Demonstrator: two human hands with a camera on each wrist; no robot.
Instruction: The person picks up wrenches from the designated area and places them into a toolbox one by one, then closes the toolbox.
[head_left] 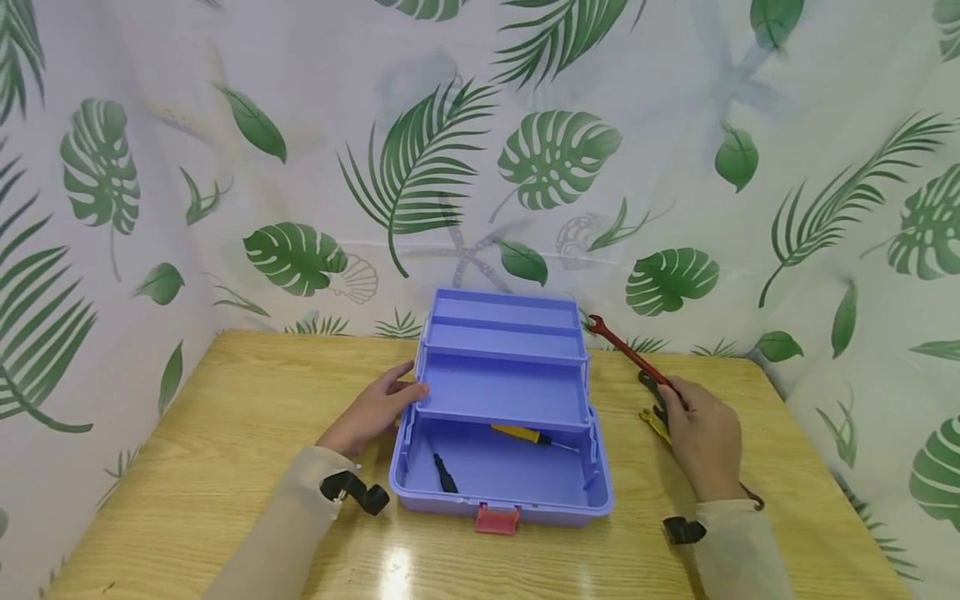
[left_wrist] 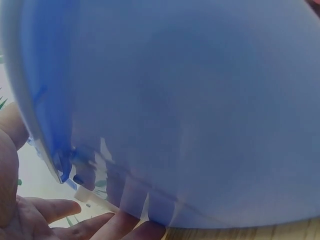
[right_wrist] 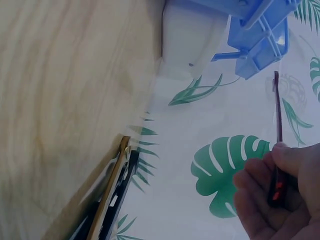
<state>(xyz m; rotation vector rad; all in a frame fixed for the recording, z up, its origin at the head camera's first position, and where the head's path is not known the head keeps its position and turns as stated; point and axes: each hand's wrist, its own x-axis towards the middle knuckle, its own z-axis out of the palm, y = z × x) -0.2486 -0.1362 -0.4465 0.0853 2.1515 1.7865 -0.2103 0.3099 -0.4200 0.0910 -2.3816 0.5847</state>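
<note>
A blue-purple toolbox stands open on the table, its tiered trays raised toward the back. At its left side my left hand holds the box, thumb on the tray edge and fingers along the outer side; the box wall fills the left wrist view. My right hand grips a red wrench by one end, its open jaw pointing up toward the trays. Inside the box lie a black screwdriver and a yellow-handled screwdriver, partly hidden under the lower tray.
Beside the right hand, a black wrench and a yellow wrench lie on the wooden table, partly covered by the hand. A leaf-patterned cloth hangs behind the table. The toolbox has a red latch at its front.
</note>
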